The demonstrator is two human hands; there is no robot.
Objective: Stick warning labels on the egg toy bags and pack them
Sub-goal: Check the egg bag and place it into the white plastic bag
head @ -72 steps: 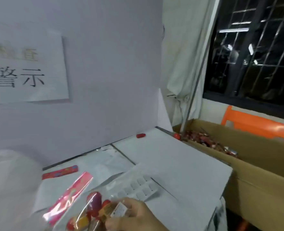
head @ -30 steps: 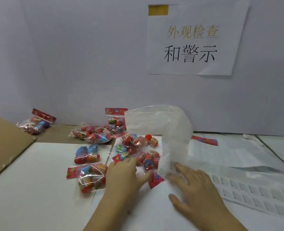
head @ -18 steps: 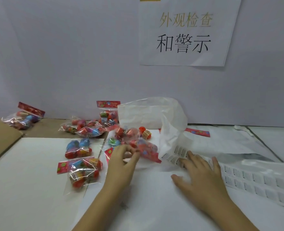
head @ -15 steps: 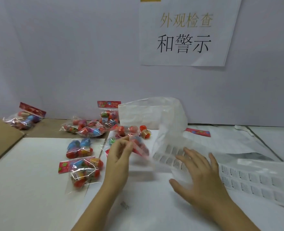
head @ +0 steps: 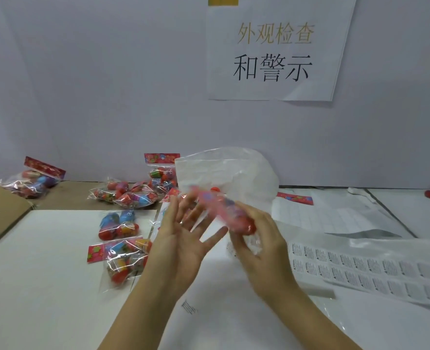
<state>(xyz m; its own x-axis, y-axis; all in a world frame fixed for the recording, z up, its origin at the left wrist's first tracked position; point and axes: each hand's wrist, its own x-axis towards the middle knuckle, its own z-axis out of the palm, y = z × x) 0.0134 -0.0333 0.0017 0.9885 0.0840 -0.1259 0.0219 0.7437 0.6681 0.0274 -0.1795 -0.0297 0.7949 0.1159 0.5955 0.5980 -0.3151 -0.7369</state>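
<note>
Left hand: I see the left hand (head: 183,238) with fingers straight and spread, its fingertips at the blurred egg toy bag (head: 224,213).
Right hand: the right hand (head: 259,246) grips the lower end of this bag, fingers curled around it.
Egg toy bag: held up above the table (head: 44,274), between both hands, in front of a white plastic bag (head: 229,173).
Other bags (head: 123,258): several lie at the left.
Label sheet (head: 360,269): flat on the table at the right.
</note>
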